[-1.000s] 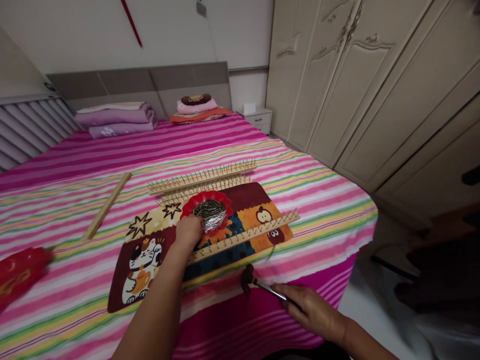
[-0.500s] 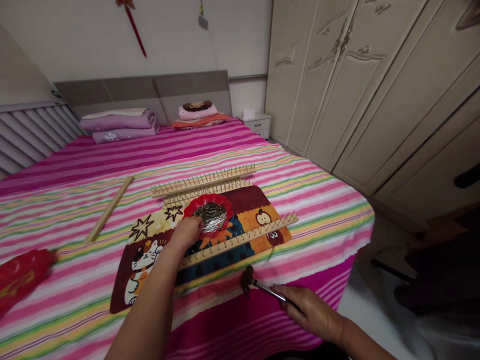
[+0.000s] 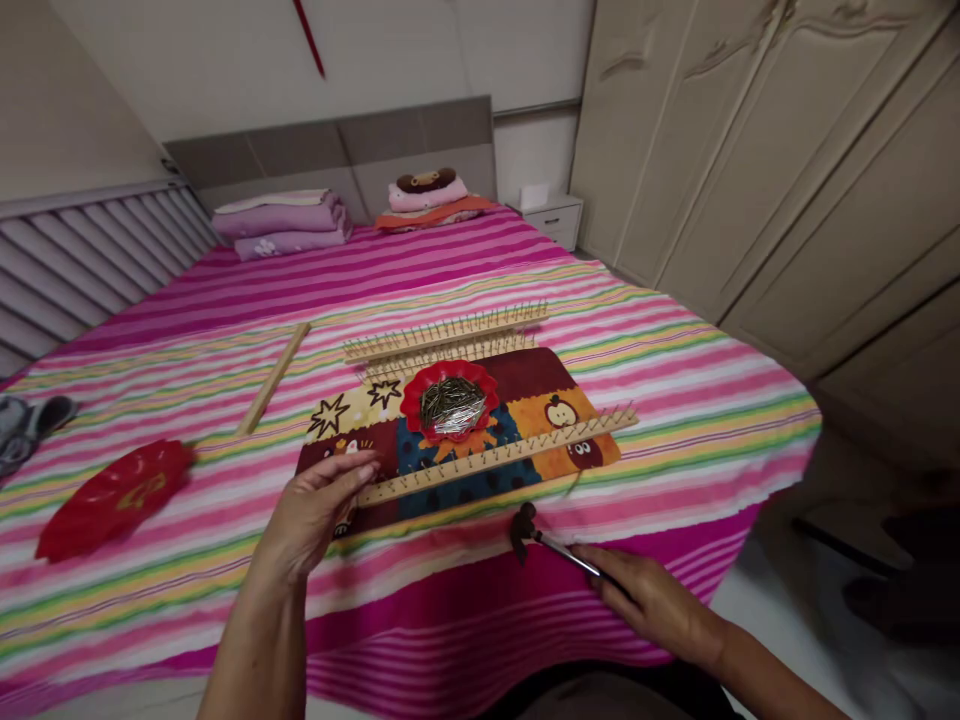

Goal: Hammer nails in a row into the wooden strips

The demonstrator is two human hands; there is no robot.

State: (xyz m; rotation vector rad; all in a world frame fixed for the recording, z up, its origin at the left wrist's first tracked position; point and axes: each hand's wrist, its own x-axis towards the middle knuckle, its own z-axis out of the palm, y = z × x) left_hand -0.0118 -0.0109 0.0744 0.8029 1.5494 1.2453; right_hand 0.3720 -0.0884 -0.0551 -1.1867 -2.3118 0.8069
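Observation:
My right hand (image 3: 645,595) is wrapped around the dark grip of a claw hammer (image 3: 559,550), its head low over the near edge of the bed. My left hand (image 3: 322,500) is closed in a pinch beside the left end of a narrow wooden strip (image 3: 480,461). Anything between those fingertips is too small to make out. A row of nails stands up along the strip, which lies across a patterned mat (image 3: 529,385). Behind it on the mat is a red scalloped dish (image 3: 487,380) with a heap of loose nails (image 3: 450,405).
Two more nail-studded strips (image 3: 450,335) lie behind the dish. A bare wooden strip (image 3: 274,380) and a red oval tray (image 3: 116,500) are on the striped bedspread (image 3: 187,570) to the left. Folded bedding (image 3: 281,225) is at the headboard; wardrobes (image 3: 750,150) line the right.
My left hand has left the nail dish and come back to the strip's left end, fingers pinched. My right hand still holds the hammer. The view has shifted left and down.

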